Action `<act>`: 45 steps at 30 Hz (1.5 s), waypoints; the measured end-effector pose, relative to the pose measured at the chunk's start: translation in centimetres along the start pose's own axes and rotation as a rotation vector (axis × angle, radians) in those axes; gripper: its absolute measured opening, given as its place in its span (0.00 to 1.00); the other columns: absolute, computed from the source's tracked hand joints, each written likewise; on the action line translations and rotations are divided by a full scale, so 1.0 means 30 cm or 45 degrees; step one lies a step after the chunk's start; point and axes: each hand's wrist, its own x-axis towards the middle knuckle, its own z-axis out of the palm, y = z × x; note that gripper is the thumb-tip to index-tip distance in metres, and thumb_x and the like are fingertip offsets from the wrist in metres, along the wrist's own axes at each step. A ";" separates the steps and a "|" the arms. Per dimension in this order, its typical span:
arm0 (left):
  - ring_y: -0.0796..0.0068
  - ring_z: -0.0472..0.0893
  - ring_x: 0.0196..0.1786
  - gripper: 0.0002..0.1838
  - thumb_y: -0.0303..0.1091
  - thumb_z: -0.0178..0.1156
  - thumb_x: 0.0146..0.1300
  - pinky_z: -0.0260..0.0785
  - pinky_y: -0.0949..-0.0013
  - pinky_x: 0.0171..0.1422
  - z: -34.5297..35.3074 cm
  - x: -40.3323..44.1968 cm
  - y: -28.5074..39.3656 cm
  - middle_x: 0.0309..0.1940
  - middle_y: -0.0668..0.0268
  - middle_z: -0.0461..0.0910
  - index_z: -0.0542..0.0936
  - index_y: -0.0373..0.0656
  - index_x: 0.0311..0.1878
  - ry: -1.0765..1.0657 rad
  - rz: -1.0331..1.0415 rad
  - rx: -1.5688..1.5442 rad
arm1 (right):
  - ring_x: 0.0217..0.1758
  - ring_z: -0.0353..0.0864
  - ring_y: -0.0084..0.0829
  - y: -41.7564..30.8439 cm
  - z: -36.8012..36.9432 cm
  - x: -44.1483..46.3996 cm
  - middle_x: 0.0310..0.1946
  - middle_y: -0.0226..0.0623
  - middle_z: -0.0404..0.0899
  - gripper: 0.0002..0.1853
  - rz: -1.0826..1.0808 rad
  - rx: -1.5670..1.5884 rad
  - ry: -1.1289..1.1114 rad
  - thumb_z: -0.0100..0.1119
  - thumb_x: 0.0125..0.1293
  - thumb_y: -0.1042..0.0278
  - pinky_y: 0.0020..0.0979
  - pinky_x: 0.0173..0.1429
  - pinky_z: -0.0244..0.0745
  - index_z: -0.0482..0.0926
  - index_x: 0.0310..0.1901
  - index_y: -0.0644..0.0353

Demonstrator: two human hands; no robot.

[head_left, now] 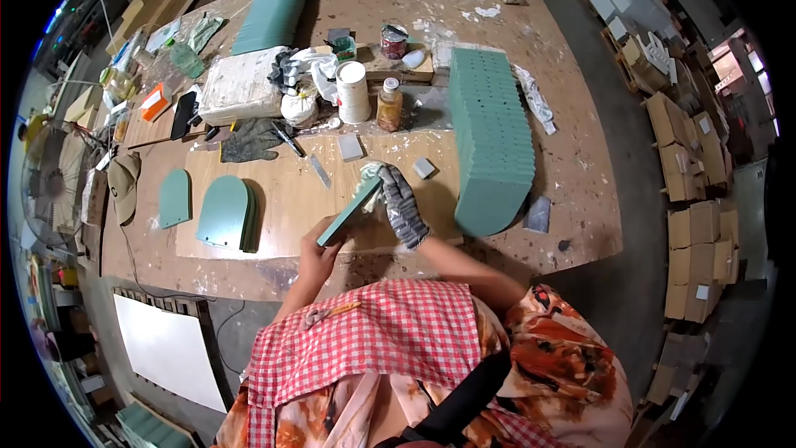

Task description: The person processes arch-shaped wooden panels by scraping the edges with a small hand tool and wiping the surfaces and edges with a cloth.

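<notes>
A green panel (350,212), seen nearly edge-on, is tilted above the light wooden board. My left hand (317,254), bare, holds its lower end. At the panel's upper end my right hand (401,206), in a grey striped glove, presses a pale cloth (371,171) against it. A small grey block (424,168) lies to the right of the glove, and a flat grey pad (351,147) lies beyond. Left of my hands, a short stack of arched green panels (226,212) sits beside a single panel (174,199).
A long row of green panels (493,141) stands at right. Beyond the board are a white cup (352,93), an amber bottle (389,105), a dark glove (251,141) and a putty knife (320,172). Across the table, a person's gloved hands are near another green stack (272,13).
</notes>
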 end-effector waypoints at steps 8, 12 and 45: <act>0.74 0.78 0.46 0.11 0.18 0.56 0.59 0.68 0.74 0.53 0.026 0.057 -0.041 0.43 0.60 0.78 0.76 0.28 0.46 -0.019 0.179 -0.033 | 0.39 0.73 0.41 -0.176 0.075 0.028 0.35 0.42 0.73 0.10 -0.723 -0.643 -0.004 0.48 0.65 0.69 0.39 0.48 0.66 0.76 0.43 0.62; 0.74 0.79 0.42 0.10 0.22 0.60 0.57 0.70 0.71 0.48 0.002 0.031 -0.084 0.41 0.59 0.78 0.79 0.33 0.43 -0.071 -0.087 -0.252 | 0.42 0.73 0.40 -0.100 0.102 -0.020 0.36 0.39 0.74 0.12 -0.825 -0.789 -0.233 0.50 0.63 0.68 0.40 0.52 0.64 0.78 0.46 0.60; 0.70 0.80 0.45 0.16 0.21 0.58 0.53 0.70 0.69 0.52 -0.024 0.039 -0.160 0.39 0.60 0.81 0.77 0.36 0.48 -0.015 0.020 0.240 | 0.67 0.65 0.36 -0.121 0.126 -0.074 0.63 0.39 0.69 0.22 -0.917 -1.230 -0.966 0.49 0.64 0.64 0.41 0.73 0.52 0.70 0.61 0.57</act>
